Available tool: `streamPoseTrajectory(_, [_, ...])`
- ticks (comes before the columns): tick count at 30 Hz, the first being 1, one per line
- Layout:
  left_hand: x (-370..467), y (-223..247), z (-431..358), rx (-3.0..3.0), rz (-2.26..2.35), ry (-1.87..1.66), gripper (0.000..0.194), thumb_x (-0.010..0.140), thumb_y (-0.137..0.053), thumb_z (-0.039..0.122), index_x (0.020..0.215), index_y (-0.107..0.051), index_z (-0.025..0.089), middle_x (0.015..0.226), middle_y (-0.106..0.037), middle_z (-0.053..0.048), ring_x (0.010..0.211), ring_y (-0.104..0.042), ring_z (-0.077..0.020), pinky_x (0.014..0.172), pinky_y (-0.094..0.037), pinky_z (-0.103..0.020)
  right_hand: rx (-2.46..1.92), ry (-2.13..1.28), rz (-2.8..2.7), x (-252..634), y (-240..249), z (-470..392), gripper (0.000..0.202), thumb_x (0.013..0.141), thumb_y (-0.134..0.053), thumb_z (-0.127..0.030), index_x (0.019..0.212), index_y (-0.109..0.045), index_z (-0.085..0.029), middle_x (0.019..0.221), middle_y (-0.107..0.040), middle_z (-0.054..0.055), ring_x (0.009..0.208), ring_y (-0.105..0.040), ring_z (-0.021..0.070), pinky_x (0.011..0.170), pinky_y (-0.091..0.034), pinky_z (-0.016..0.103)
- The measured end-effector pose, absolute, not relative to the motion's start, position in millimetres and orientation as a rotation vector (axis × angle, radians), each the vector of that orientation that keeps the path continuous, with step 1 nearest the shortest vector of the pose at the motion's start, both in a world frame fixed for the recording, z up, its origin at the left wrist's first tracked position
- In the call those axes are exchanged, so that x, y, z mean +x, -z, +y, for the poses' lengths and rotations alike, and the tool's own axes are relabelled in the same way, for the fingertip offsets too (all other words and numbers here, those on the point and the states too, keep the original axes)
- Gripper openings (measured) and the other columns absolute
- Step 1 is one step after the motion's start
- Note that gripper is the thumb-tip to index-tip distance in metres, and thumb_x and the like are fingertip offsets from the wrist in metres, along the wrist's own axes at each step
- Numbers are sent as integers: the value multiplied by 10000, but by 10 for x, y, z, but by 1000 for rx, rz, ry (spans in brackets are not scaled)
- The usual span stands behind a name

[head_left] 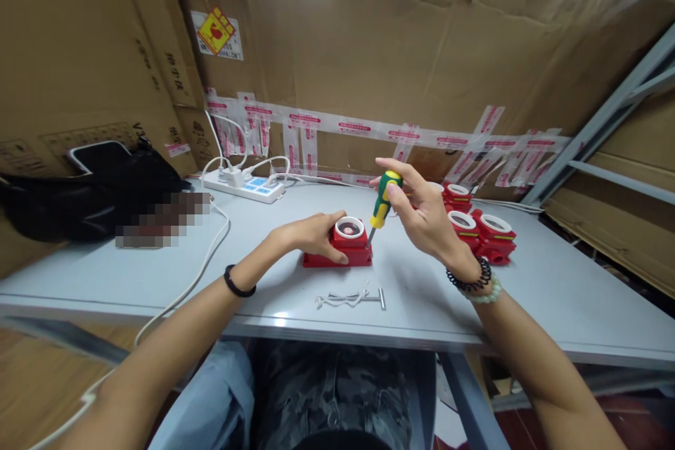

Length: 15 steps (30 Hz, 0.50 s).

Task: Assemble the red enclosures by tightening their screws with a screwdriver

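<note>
A red box-shaped device [352, 250] with a white ring around a dark round window sits on the table in front of me. My left hand [318, 235] grips it from the left, thumb along the front and fingers behind. In my right hand [422, 216] is a screwdriver [386, 200] with a green and yellow handle, tilted, its blade reaching down to the device's right corner. Whether the tip sits in a screw is too small to tell. Nearer the table edge lies a metal T-shaped tool [375, 298] beside a crumpled white strip or cord [337, 301].
Several more red devices [496, 239] stand at the right, partly behind my right hand. A white power strip [245, 184] with plugs and cables lies at the back left. Further left are a black bag [89, 200] and a phone [100, 156]. Cardboard [358, 49] walls the back.
</note>
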<state>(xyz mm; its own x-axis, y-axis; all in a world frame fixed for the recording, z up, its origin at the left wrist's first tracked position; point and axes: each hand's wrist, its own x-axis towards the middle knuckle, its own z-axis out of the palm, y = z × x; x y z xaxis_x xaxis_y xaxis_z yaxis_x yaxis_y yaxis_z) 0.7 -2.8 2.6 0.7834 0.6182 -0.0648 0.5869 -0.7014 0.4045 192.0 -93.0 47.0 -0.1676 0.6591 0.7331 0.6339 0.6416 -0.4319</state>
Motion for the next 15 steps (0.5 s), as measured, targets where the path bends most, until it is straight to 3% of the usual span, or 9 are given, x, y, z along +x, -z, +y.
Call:
streamPoseTrajectory(4, [7, -33, -38, 2564, 890, -124, 601, 613, -687, 564, 1051, -472, 213, 930, -645, -38, 830, -598, -234, 672, -419, -275, -1046, 80, -1799, 1922, -471, -901, 291, 867, -568, -375, 1095, -596, -198, 692, -575, -31, 492, -447, 69, 495, -401, 207])
streamPoseTrajectory(6, [7, -31, -37, 2572, 890, -124, 601, 617, -683, 562, 1056, -473, 211, 925, -642, -40, 830, -596, -235, 669, -418, -275, -1058, 257, -1739, 1900, -463, -897, 227, 817, -637, -372, 951, -623, -191, 628, -533, -49, 463, -373, 57, 488, -372, 208])
streamPoseTrajectory(9, [9, -21, -28, 2580, 914, -114, 649, 610, -682, 576, 1100, -466, 210, 941, -639, -51, 830, -594, -240, 656, -413, -275, -1068, 381, -1690, 1879, -451, -906, 195, 797, -659, -369, 815, -598, -185, 592, -507, -50, 485, -376, 64, 516, -375, 215])
streamPoseTrajectory(11, [9, -12, -19, 2581, 932, -107, 688, 599, -682, 592, 1128, -463, 210, 952, -639, -56, 826, -596, -244, 650, -411, -278, -1090, 397, -1705, 1891, -451, -914, 190, 817, -630, -371, 847, -602, -185, 637, -546, -28, 549, -456, 87, 561, -406, 227])
streamPoseTrajectory(15, [10, -5, -12, 2572, 923, -104, 700, 599, -683, 592, 1141, -462, 209, 950, -641, -56, 831, -597, -246, 662, -417, -282, -1033, 35, -1873, 1962, -479, -916, 310, 917, -463, -343, 1188, -533, -212, 967, -642, 45, 799, -599, 137, 649, -485, 251])
